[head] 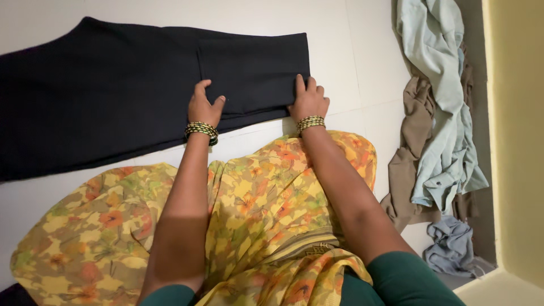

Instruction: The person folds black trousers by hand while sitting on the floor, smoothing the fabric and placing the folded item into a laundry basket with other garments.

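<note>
A dark navy pair of trousers [113,85] lies flat on the white tiled floor [351,62], stretching from the left edge to the middle. My left hand [203,106] rests on its near edge, fingers bent against the cloth. My right hand [307,101] presses on the near right corner of the folded end. Both wrists wear green and gold bangles. Whether either hand pinches the fabric or only presses it is hard to tell.
My lap is covered by a yellow floral sari [255,215]. A heap of clothes lies at the right: a pale green shirt [442,96], a brown garment [411,147] and a blue-grey one [453,243]. A yellow wall [518,141] borders the right side.
</note>
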